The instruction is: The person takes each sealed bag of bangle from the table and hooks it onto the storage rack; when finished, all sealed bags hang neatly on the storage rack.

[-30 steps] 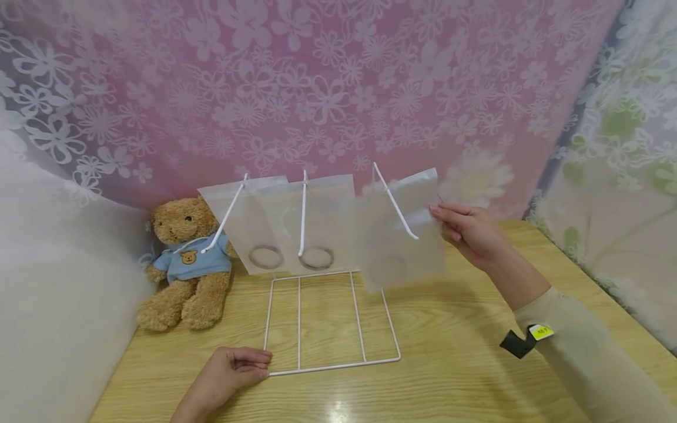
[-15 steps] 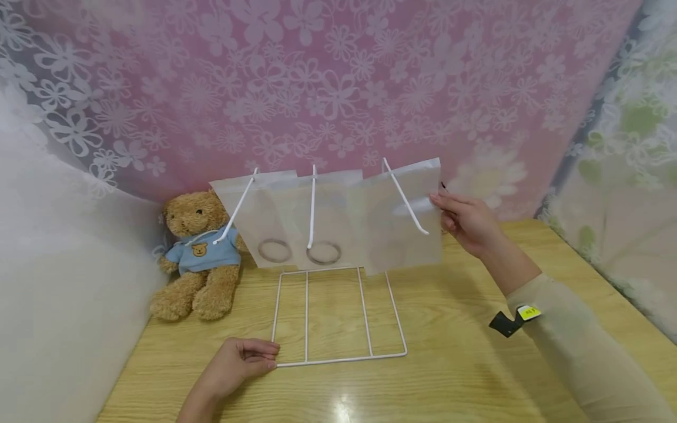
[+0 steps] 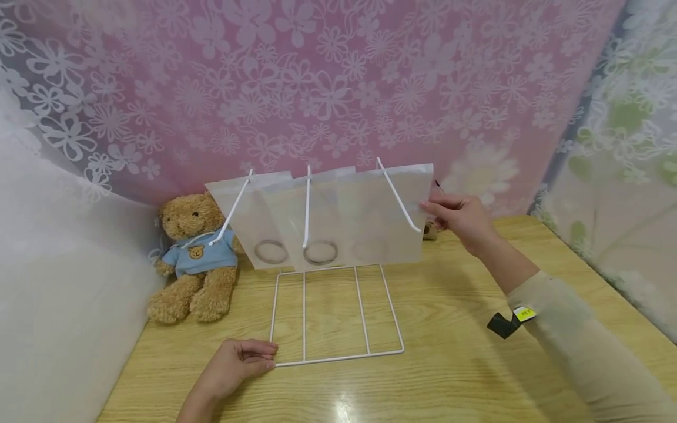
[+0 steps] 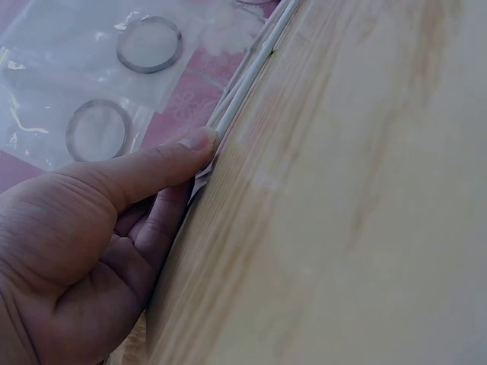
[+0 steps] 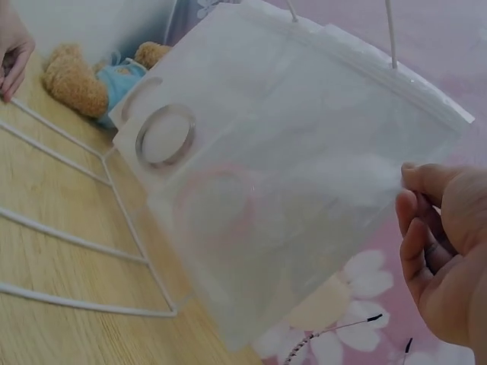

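My left hand [image 3: 233,369] pinches the front left corner of a white wire display rack [image 3: 338,357], thumb on top of the wire in the left wrist view. Three clear plastic zip bags hang from the rack's hooks. Inside the left bag [image 3: 245,217] and the middle bag [image 3: 322,211] sit dark ring-shaped bangles. The right bag [image 5: 319,175] holds a pinkish ring [image 5: 217,205], faint through the plastic. With thumb and fingertips, my right hand [image 3: 465,226] pinches the outer edge of that right bag, whose top hangs at the right hook [image 3: 399,197].
A brown teddy bear [image 3: 195,258] in a blue top sits left of the rack. Behind the right bag, a thin beaded cord [image 5: 335,331] shows in the right wrist view. Pink floral cloth [image 3: 338,76] backs the wooden table [image 3: 449,364].
The right bag, tilted and lower a second ago, now hangs level and further left, overlapping the middle bag. My right hand has moved slightly left with it. The left hand keeps its hold.
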Motion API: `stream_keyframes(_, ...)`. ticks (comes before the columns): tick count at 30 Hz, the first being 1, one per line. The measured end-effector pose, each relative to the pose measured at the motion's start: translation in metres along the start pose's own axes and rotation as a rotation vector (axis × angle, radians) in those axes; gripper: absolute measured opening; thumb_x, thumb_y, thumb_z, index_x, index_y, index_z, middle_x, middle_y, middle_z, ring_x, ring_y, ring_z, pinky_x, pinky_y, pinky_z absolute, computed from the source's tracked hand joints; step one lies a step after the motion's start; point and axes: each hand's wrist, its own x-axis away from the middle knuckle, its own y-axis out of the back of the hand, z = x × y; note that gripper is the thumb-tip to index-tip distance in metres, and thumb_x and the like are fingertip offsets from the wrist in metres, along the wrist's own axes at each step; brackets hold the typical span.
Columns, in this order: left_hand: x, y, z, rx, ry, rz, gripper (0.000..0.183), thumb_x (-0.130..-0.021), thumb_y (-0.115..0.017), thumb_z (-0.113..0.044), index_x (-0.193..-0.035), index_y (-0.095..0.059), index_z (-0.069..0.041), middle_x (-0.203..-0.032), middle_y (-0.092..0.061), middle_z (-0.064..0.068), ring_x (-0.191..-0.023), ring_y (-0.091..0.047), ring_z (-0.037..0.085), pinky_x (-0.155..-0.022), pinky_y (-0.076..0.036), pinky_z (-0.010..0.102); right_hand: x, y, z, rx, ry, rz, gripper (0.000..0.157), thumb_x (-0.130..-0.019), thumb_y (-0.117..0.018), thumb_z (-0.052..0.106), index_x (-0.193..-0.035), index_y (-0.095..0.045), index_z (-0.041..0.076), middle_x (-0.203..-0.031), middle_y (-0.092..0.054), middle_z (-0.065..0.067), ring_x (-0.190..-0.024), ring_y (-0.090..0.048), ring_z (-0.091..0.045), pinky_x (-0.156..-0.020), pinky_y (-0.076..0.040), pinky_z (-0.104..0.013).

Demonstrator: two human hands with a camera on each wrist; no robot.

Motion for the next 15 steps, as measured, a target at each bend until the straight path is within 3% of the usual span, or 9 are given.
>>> stream_keyframes(5,0.000,0.004,0.002,-0.028,-0.030,-0.015,0.040,-0.087,-0.078,-0.011,-0.119,-0.067,0.011,-0.123,-0.067,0.026,-0.093,-0.072,0.007,-0.083,-0.061,0.022,0.006,0.006,0.002,0.270,0.048,-0.003,0.029,-0.092,-0.075,0.030,-0.114,-0.077,0.011,-0.083,-0.076,0.012,-0.070,-0.069,-0.009,-0.062,-0.058,-0.020)
stream_keyframes(10,-0.006,0.008,-0.003,-0.048,-0.059,-0.027,0.040,-0.087,-0.078,-0.013,-0.119,-0.068,0.010,-0.124,-0.066,0.027,-0.096,-0.072,0.007,-0.085,-0.060,0.022,0.021,0.024,0.004,0.477,0.034,0.017,0.048,-0.092,-0.073,0.041,-0.128,-0.070,0.009,-0.088,-0.074,0.016,-0.077,-0.071,-0.012,-0.064,-0.058,-0.024)
stream_keyframes(13,-0.007,0.007,-0.008,-0.072,-0.040,-0.072,0.037,-0.087,-0.079,-0.018,-0.115,-0.072,0.005,-0.126,-0.067,0.022,-0.105,-0.070,0.012,-0.086,-0.059,0.021,0.035,0.036,0.000,0.589,0.040,0.061,0.047,-0.093,-0.072,0.040,-0.129,-0.069,0.010,-0.099,-0.077,0.004,-0.077,-0.070,-0.008,-0.064,-0.058,-0.025)
stream_keyframes(15,-0.007,0.006,-0.013,-0.067,-0.013,-0.118,0.035,-0.088,-0.078,-0.021,-0.114,-0.074,0.001,-0.129,-0.067,0.017,-0.111,-0.068,0.009,-0.088,-0.058,0.019,0.045,0.043,-0.002,0.673,0.068,0.092,0.045,-0.093,-0.071,0.037,-0.128,-0.069,0.009,-0.108,-0.076,-0.006,-0.077,-0.070,-0.007,-0.063,-0.058,-0.026)
